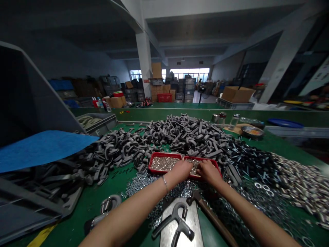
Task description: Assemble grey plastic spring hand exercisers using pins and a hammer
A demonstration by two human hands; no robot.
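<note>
Both hands are over the right-hand red tray (218, 166), which holds small metal pieces. My left hand (183, 169) is at its left side, fingers curled and closed; whatever they hold is too small to make out. My right hand (208, 171) reaches in from the right with bent fingers pressed together, their tips hard to see. A second red tray (150, 166) of small metal pieces sits to the left. Nearer me, a grey hooked part (177, 219) lies on a metal plate (194, 219), beside a hammer (213, 216) with a brown handle.
Behind the trays rises a big heap of grey parts (185, 132). Black screws (250, 159) and metal cylinders (303, 181) spread to the right. A grey crate (15, 206) stands left under a blue sheet (48, 147). Loose nuts (140, 185) lie near my left forearm.
</note>
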